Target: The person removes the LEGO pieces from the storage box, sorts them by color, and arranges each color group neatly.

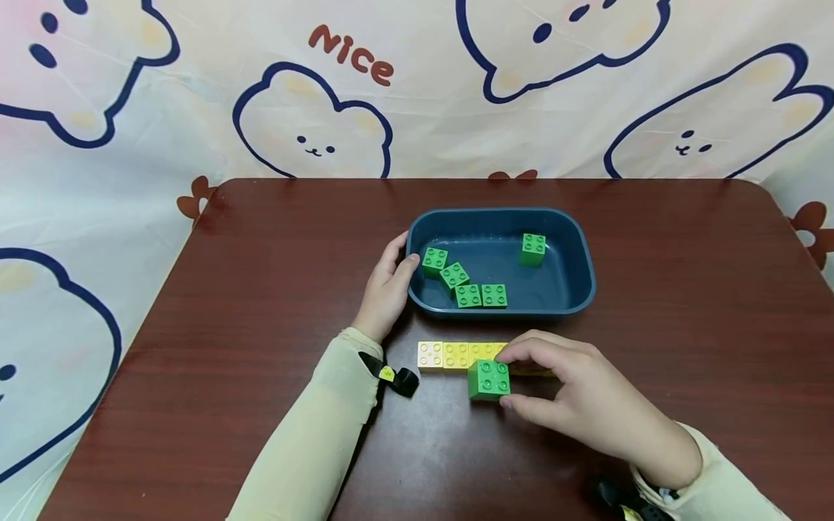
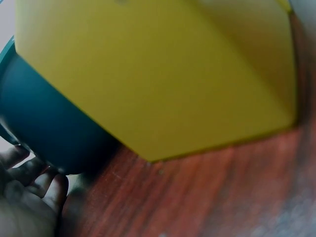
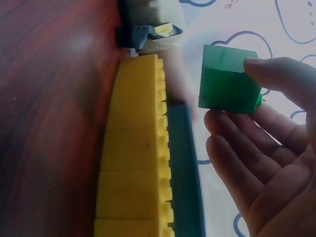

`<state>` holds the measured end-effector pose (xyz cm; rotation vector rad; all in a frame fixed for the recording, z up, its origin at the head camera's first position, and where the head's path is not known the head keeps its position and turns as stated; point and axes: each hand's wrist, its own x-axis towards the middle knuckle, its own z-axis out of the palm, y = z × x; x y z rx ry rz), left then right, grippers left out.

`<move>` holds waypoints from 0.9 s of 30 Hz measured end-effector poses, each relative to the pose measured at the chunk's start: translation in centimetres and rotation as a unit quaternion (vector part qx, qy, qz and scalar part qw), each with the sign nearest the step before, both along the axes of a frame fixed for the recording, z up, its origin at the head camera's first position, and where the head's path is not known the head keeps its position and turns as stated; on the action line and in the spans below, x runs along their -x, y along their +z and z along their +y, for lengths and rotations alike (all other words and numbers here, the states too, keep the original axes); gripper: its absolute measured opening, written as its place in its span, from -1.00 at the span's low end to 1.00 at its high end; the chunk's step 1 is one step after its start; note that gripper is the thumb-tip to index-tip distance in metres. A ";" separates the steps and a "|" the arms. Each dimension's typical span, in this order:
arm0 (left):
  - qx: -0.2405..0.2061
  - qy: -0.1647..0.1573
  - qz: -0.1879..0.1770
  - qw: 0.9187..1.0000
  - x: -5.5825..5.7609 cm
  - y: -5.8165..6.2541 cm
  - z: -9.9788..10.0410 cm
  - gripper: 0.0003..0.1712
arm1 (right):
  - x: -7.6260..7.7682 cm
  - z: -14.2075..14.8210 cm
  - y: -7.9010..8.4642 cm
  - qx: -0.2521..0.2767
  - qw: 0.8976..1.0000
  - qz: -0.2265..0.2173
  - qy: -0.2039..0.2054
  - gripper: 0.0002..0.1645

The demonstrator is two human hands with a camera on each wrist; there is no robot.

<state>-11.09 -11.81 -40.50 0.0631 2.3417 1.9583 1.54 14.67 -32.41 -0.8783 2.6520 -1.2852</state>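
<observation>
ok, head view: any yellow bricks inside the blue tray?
No, the blue tray holds only green bricks, and the yellow bricks stand in a row on the table at its near side.

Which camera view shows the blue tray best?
The head view: nearly all the blue tray shows, inside included, the left grip covering little. The left wrist view has only a cropped part of its outside; the right wrist view, a strip beyond yellow blocks.
</observation>
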 end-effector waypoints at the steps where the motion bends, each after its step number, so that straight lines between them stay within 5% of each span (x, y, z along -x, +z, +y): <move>1: 0.000 0.000 0.000 1.000 0.0 0.0 0.0 -0.49 | 0.0 0.0 0.0 -0.003 1.000 -0.003 -0.001 -0.42; 27: -0.013 0.002 0.008 1.000 -0.1 0.2 0.2 -0.49 | -1.1 -2.9 -1.7 -0.047 0.998 0.004 0.045 -0.57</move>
